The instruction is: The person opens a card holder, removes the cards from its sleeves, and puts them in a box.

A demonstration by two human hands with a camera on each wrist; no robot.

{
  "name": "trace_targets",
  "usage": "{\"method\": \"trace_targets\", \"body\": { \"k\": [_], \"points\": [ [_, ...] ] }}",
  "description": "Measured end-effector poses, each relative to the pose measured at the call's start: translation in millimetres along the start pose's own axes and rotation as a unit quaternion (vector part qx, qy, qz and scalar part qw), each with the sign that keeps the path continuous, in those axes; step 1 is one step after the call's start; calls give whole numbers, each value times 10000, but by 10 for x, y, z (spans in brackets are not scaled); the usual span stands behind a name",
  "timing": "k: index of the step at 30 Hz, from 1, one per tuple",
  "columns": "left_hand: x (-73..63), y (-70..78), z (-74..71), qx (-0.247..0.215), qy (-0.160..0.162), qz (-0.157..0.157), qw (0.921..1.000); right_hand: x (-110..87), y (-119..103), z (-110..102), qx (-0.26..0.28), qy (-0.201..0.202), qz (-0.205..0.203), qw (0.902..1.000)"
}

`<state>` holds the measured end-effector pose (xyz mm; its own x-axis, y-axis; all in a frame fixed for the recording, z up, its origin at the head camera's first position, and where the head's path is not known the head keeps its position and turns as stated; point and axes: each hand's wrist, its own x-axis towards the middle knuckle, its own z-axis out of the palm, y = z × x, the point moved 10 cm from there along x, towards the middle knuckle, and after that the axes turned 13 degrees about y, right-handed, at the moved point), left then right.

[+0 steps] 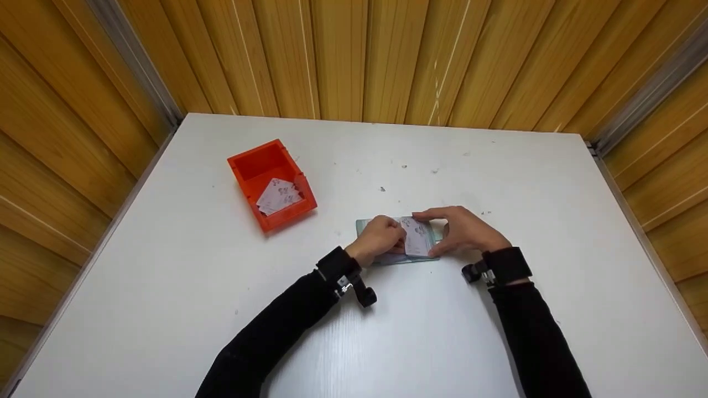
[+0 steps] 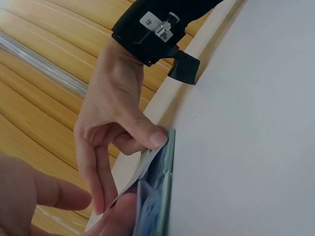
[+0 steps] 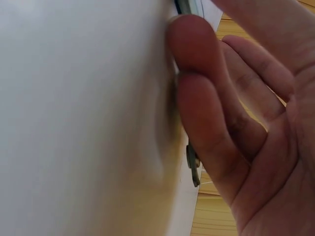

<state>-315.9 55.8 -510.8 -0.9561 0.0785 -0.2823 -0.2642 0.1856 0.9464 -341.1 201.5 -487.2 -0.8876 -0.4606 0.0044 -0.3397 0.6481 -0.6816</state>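
A small pale-green card holder (image 1: 362, 224) lies open on the table, with a white printed card (image 1: 415, 236) over its right half. My right hand (image 1: 470, 229) holds that card by its far and near edges, thumb on the near one. At the card's left side is my left hand (image 1: 379, 240), its fingers curled in at the holder. In the left wrist view, a left fingertip (image 2: 123, 209) reaches between the card and a clear sleeve (image 2: 147, 209). A snap tab (image 3: 192, 164) sticks out past the right fingers. The left hand covers much of the holder's left half.
An orange bin (image 1: 287, 218) with several white printed cards (image 1: 278, 196) in it stands farther back on the left. The white table (image 1: 166, 265) has a few small dark marks (image 1: 382, 189) near its middle. Wood-patterned panels (image 1: 337, 61) rise behind it and at both sides.
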Motion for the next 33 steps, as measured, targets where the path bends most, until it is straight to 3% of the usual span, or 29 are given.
{"method": "trace_targets", "body": {
  "k": [7, 17, 26, 30, 33],
  "points": [
    [8, -1, -25, 475, 278, 268, 9981, -10, -13, 0, -56, 20, 98, 9999],
    [7, 42, -240, 224, -70, 64, 9997, -20, -8, -1, -136, 45, 274, 9995],
    [-22, 73, -485, 575, -268, 37, 9980, -33, 15, -10, -121, 1, 468, 9988],
    [-41, 142, -528, 695, -399, 193, 9966, -38, 7, -14, -118, 7, 396, 9991],
    [-67, 326, -598, 847, -321, 628, 9939, -43, -1, -31, -128, 20, 315, 9994]
  ]
}}
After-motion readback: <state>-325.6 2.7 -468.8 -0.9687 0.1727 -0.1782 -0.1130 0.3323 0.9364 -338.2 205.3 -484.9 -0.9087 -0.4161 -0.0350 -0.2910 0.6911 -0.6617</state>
